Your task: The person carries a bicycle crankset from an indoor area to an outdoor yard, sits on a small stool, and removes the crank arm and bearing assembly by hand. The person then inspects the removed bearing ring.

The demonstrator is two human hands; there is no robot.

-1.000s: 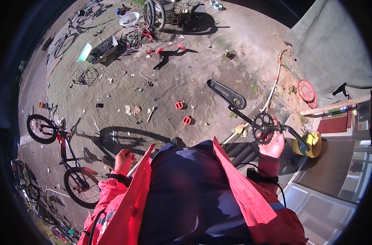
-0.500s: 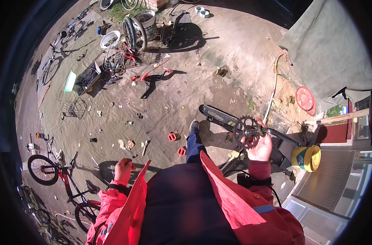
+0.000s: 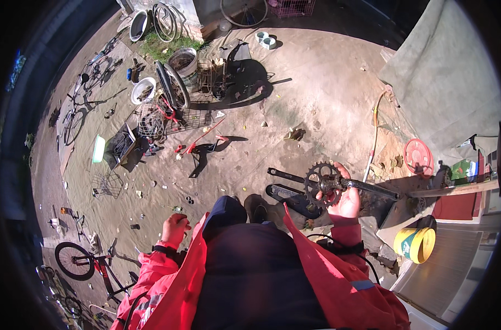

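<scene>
- Head view: right hand (image 3: 347,201) closed around crankset (image 3: 328,182).
- Left hand (image 3: 174,229) curled closed; contents cannot be told.
- Black chain guard (image 3: 289,199) lies on ground (image 3: 322,71).

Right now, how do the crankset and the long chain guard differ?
Pose: the crankset is held up in the right hand; the chain guard lies on the ground.
Outline: the crankset is toothed; the chain guard is smooth-edged and elongated.
Visibility: the crankset sits in front; the chain guard is partly hidden behind it.
Shared: both look mostly black.
</scene>
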